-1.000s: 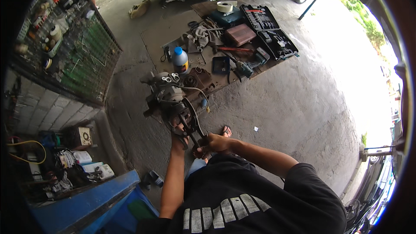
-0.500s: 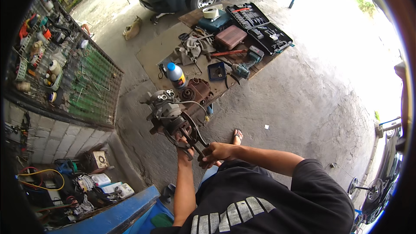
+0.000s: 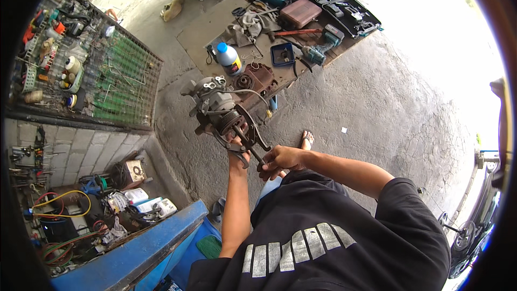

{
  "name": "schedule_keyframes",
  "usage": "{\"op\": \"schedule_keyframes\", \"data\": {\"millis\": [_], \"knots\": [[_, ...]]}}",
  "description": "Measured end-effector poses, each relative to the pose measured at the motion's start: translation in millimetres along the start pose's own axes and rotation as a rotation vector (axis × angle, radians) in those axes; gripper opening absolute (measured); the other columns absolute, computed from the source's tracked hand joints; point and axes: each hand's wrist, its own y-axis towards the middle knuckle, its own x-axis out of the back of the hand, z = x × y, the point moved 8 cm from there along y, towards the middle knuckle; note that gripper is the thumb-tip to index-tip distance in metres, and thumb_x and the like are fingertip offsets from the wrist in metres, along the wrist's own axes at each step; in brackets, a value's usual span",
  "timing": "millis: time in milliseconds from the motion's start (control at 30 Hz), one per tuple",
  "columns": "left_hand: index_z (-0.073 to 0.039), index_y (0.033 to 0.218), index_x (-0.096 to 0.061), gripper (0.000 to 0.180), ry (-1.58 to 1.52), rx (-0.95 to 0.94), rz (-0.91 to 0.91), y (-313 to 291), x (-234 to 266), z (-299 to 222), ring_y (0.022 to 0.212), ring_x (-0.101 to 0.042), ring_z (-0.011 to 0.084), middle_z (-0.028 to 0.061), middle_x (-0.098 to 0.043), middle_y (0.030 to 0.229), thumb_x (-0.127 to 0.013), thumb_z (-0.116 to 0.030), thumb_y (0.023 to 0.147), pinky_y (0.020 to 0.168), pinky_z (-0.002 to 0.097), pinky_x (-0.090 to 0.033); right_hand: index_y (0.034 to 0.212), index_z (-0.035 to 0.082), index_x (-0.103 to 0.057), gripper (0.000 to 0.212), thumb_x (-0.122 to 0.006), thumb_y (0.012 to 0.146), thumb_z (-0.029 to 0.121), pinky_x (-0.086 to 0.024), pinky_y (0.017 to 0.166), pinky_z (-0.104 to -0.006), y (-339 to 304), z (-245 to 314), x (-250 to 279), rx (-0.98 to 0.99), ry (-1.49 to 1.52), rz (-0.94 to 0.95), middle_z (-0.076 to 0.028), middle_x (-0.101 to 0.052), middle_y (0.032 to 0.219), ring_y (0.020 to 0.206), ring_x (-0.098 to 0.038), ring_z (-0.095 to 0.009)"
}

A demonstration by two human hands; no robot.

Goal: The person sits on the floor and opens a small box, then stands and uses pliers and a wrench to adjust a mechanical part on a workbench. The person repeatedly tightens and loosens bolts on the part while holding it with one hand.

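A grey car air-conditioning compressor (image 3: 214,98) with a grooved pulley (image 3: 230,120) is in front of me, above a rusty metal part on the low table. A dark steel gear puller (image 3: 251,127) sits at the pulley, its curved jaws spread around it. My left hand (image 3: 237,151) is closed around the puller near its middle, partly hidden by the jaws. My right hand (image 3: 281,160) has its fingers wrapped round the near end of the puller's long centre screw (image 3: 247,143). A cable (image 3: 249,92) loops off the compressor.
On the low table lie a blue-capped bottle (image 3: 229,59), a rusty metal part (image 3: 258,80), a blue tray (image 3: 282,54), a cordless driver (image 3: 324,46), a brown box (image 3: 300,12) and a socket set (image 3: 344,5). A wire rack (image 3: 126,78) stands left, above a cluttered blue-edged bin (image 3: 134,245).
The whole view has shifted, so the scene sits lower and farther right. Both hands keep their hold on the puller, with little visible change in their grip.
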Motion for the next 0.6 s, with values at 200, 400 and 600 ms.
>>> {"op": "schedule_keyframes", "data": {"millis": [200,400,600], "knots": [[-0.014,0.145,-0.039,0.039,0.199,-0.082,0.090,6.9,-4.3,-5.0,0.114,-0.058,0.0163,0.0083,-0.051,0.135,-0.046,-0.017,0.108,0.097,0.0305,-0.052,0.086,0.006,-0.063,0.035,-0.086,0.084,0.032,-0.043,0.041,-0.0277,-3.7,1.1,7.9,-0.044,-0.136,-0.146,-0.007,-0.074,0.078,0.067,-0.072,-0.015],[-0.016,0.148,-0.038,0.043,-0.026,0.038,0.044,-0.7,-5.0,-2.3,0.116,-0.056,0.0143,0.0082,-0.054,0.134,-0.047,-0.016,0.106,0.097,0.0298,-0.052,0.090,0.005,-0.063,0.036,-0.085,0.086,0.033,-0.043,0.045,-0.0244,-11.5,8.6,3.9,-0.078,-0.124,-0.129,-0.007,-0.074,0.079,0.069,-0.073,-0.014],[-0.016,0.149,-0.040,0.049,-0.062,0.020,0.034,-3.2,-8.3,-8.7,0.117,-0.057,0.0143,0.0062,-0.055,0.138,-0.048,-0.008,0.101,0.095,0.0269,-0.052,0.098,-0.004,-0.065,0.029,-0.071,0.098,0.025,-0.059,0.062,-0.0284,-15.9,9.4,-1.1,0.027,-0.056,-0.178,-0.014,-0.073,0.092,0.079,-0.075,-0.021]]}}
